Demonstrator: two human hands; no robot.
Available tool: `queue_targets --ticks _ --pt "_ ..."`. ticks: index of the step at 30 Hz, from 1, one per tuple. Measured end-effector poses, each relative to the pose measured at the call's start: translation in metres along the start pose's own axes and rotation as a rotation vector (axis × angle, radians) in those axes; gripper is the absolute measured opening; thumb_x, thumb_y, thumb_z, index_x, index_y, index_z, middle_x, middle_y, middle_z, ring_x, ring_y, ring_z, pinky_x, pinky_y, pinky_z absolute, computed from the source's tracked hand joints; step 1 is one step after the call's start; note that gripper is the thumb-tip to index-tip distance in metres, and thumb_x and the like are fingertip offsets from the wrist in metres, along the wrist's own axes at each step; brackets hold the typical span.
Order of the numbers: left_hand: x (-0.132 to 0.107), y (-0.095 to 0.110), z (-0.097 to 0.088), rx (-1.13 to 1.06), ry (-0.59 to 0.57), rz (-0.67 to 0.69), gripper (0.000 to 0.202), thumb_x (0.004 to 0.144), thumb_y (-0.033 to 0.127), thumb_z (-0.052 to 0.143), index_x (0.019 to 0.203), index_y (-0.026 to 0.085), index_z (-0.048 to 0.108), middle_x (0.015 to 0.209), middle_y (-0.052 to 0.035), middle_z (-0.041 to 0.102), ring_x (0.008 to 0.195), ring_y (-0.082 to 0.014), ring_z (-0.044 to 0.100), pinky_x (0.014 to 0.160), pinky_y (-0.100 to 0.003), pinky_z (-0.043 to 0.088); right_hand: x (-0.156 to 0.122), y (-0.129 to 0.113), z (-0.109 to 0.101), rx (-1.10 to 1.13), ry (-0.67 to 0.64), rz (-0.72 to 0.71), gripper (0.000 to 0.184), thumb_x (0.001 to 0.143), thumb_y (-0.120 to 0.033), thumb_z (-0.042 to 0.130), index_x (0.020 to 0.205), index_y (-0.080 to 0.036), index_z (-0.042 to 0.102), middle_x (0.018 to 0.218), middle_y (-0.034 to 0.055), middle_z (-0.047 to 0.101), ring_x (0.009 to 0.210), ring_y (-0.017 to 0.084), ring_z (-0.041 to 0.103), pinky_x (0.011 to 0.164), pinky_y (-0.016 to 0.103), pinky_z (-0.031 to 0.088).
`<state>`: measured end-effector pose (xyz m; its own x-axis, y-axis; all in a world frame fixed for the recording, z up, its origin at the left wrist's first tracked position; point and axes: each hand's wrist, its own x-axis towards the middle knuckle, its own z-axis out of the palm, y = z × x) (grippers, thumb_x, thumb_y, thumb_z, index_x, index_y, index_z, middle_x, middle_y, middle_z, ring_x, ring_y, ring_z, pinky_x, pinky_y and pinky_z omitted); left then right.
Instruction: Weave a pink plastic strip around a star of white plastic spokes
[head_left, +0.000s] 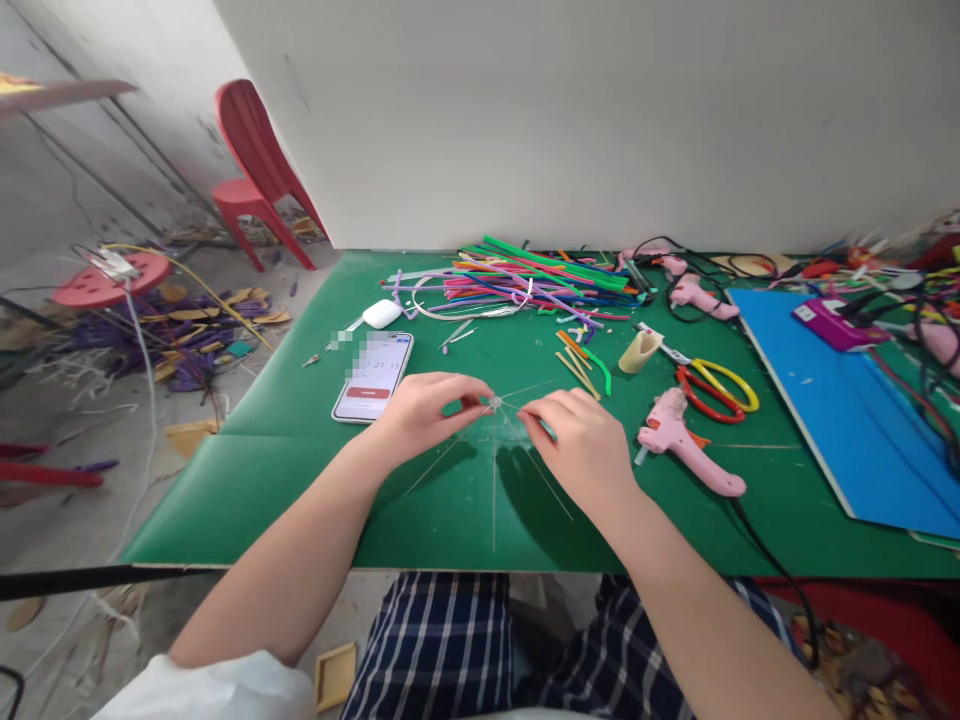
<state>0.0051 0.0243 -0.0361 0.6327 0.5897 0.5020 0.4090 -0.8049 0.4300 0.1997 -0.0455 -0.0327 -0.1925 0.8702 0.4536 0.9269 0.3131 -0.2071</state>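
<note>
Both hands [422, 415] [586, 438] pinch a spoked frame [496, 402], one spoke [493, 500] nearing the table's [285, 490] edge.

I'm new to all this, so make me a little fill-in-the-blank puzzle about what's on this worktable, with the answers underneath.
1. Thin pale strands spread over a tabletop coloured ____.
2. The phone lies farther from the right hand than from the ____ one.
3. The scissors have one red handle loop and one ____ loop.
4. The glue gun nearest the scissors is ____ in colour.

Missing words: green; left; yellow; pink.
</note>
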Motion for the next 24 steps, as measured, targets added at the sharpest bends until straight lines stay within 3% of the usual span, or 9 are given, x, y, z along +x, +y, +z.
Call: queue_targets --ticks 7,11,15,17,20,22,24 --pt "0.0 0.004 0.004 0.081 0.147 0.153 0.012 0.08 0.017 0.057 0.09 0.021 0.061 0.077 -0.0005 0.068 0.068 -0.01 0.062 0.061 -0.019 0.047 -0.001 -0.005 -0.012 -0.025 0.033 -0.019 0.024 0.088 -0.024 0.044 0.079 -0.019 0.066 0.073 0.0037 0.065 0.075 0.017 0.053 0.067 0.028 0.039" --pt "0.0 0.007 0.003 0.04 0.219 0.159 0.013 0.079 0.015 0.058 0.09 0.021 0.062 0.076 -0.0011 0.069 0.067 -0.0108 0.062 0.061 -0.021 0.049 -0.001 -0.008 -0.019 0.011 0.05 -0.03 0.021 0.087 -0.026 0.047 0.087 -0.018 0.066 0.081 0.0044 0.065 0.079 0.018 0.054 0.07 0.028 0.042" --pt "-0.001 0.012 -0.001 -0.02 0.291 0.14 0.012 0.076 0.013 0.061 0.087 0.019 0.063 0.074 -0.0017 0.069 0.064 -0.0105 0.062 0.059 -0.021 0.049 -0.002 -0.008 -0.039 0.038 0.148 -0.021 0.024 0.084 -0.03 0.052 0.1 -0.018 0.063 0.095 0.0076 0.063 0.088 0.02 0.056 0.074 0.031 0.045" --pt "-0.001 0.013 -0.002 -0.039 0.361 0.092 0.011 0.074 0.012 0.063 0.083 0.018 0.064 0.073 -0.0011 0.069 0.063 -0.0102 0.062 0.058 -0.021 0.05 -0.003 -0.004 -0.053 0.072 0.235 0.023 0.023 0.082 -0.029 0.054 0.101 -0.018 0.063 0.098 0.008 0.062 0.087 0.02 0.057 0.074 0.032 0.046" --pt "0.0 0.013 -0.002 -0.179 0.524 -0.078 0.009 0.071 0.014 0.067 0.078 0.018 0.065 0.071 -0.0004 0.069 0.06 -0.0104 0.063 0.057 -0.021 0.051 -0.003 0.012 -0.071 0.137 0.463 0.179 0.015 0.081 -0.027 0.055 0.09 -0.02 0.065 0.089 0.0046 0.064 0.07 0.016 0.059 0.06 0.029 0.047" --pt "0.001 0.012 -0.001 -0.403 0.624 -0.212 0.009 0.07 0.017 0.067 0.078 0.018 0.065 0.068 0.0001 0.068 0.058 -0.0104 0.063 0.055 -0.021 0.052 -0.002 0.028 -0.077 0.164 0.666 0.317 0.017 0.081 -0.03 0.055 0.084 -0.019 0.067 0.081 0.0048 0.066 0.068 0.018 0.059 0.056 0.03 0.045" --pt "0.004 0.01 -0.001 -0.682 0.693 -0.319 0.009 0.07 0.019 0.068 0.078 0.018 0.064 0.063 0.0018 0.066 0.054 -0.0095 0.062 0.053 -0.02 0.052 0.0 0.044 -0.077 0.245 0.722 0.449 0.022 0.082 -0.033 0.053 0.089 -0.018 0.067 0.083 0.0073 0.066 0.067 0.02 0.06 0.052 0.03 0.043"
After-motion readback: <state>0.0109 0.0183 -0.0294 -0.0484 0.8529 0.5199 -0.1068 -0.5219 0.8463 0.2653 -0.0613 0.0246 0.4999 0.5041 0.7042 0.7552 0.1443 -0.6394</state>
